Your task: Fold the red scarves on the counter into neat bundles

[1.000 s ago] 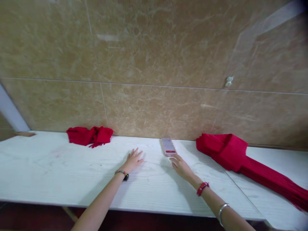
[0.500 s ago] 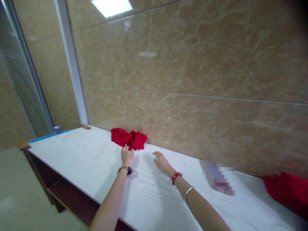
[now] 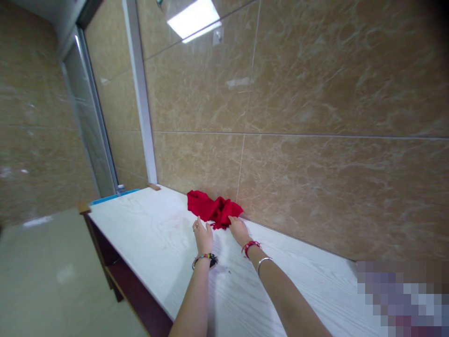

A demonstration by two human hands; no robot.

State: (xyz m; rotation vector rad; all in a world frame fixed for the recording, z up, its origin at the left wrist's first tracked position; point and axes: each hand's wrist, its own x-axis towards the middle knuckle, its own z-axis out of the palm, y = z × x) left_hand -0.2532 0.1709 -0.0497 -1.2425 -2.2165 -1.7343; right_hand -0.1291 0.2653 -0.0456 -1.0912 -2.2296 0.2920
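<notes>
A crumpled red scarf (image 3: 206, 207) with a short fringe along its lower edge lies on the white tabletop against the wall. My right hand (image 3: 239, 230) is at the scarf's right end, its fingertips closed on the edge of the fabric; the thumb is hard to make out. Just in front of the scarf, my left hand (image 3: 202, 238) is open, fingers apart, holding nothing. Whether its fingertips touch the fabric I cannot tell.
The long white table (image 3: 147, 234) stands along a tan tiled wall (image 3: 315, 187), with a dark shelf (image 3: 136, 285) beneath it. Its far end has a blue edge (image 3: 115, 197) and a small wooden block (image 3: 154, 186). A blurred-out item (image 3: 396, 295) lies at right.
My right hand has moved forward and left onto the scarf's right end. My left hand stays close in front of it. The view has turned left, so the red cloth at far right is gone.
</notes>
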